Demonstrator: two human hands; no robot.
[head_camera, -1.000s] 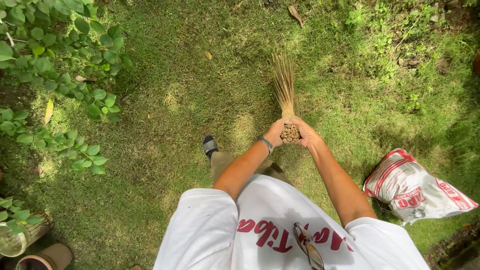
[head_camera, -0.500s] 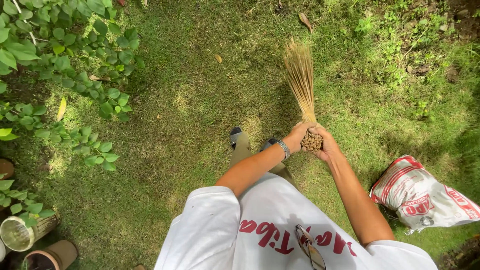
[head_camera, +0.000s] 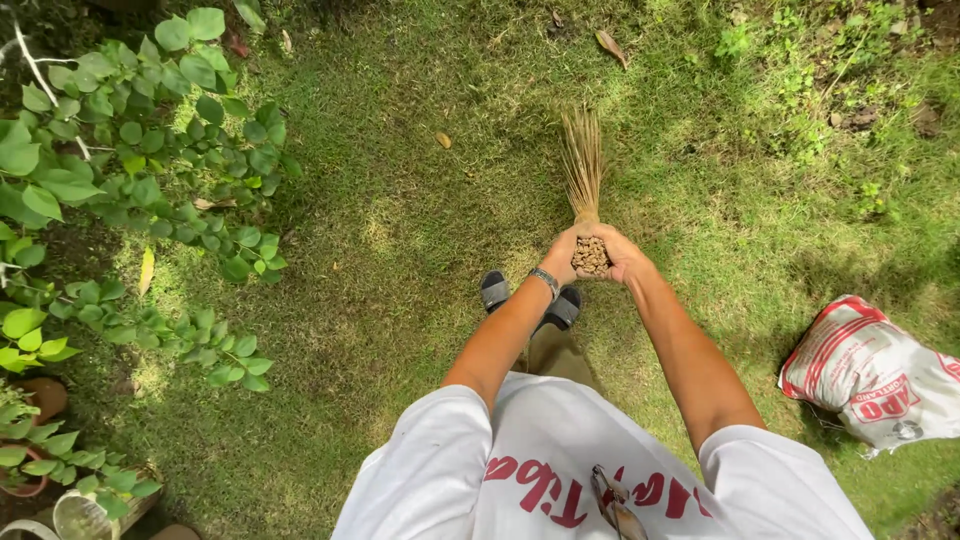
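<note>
Looking down from head height over a lawn (head_camera: 400, 260). Far left: leafy shrub (head_camera: 130, 170) with round green leaves; below it, clay pots (head_camera: 30, 440) partly hidden by foliage (bottom corner). Centre: left hand (head_camera: 560, 255), with a wristband (head_camera: 545, 282), wrapped around the bound end of a stick broom (head_camera: 583, 180); right hand (head_camera: 622, 258) wrapped around the same end from the other side, both fists closed tight and touching. Broom held upright ahead of the body, cut butt facing the camera, bristles fanning down to the grass. Beneath the hands: two dark sandals (head_camera: 530, 298). Bottom centre: white shirt (head_camera: 560, 470). Far right: white and red sack (head_camera: 875, 375) lying on the grass, well apart from the broom.
</note>
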